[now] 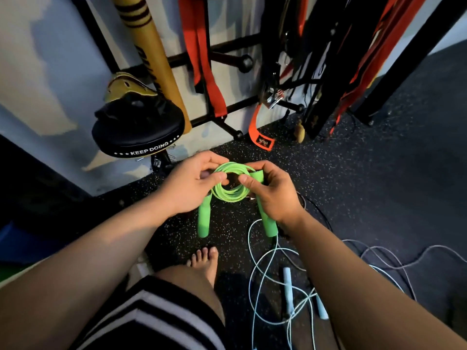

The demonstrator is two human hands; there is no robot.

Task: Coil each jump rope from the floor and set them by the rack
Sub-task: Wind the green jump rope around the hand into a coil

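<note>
Both hands hold a green jump rope wound into a tight coil above the speckled floor. The left hand pinches the coil's left side. The right hand pinches the right side, with one handle passing under its palm. Both green handles hang down. A pale blue jump rope lies loose on the floor beside a bare foot. A black wall rack stands just ahead.

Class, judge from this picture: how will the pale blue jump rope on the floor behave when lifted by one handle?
The pale blue jump rope lies in loose crossing loops, so it is probably floppy and apt to tangle. It looks thin, so it is probably light. The straight handles look rigid and would likely dangle.
</note>
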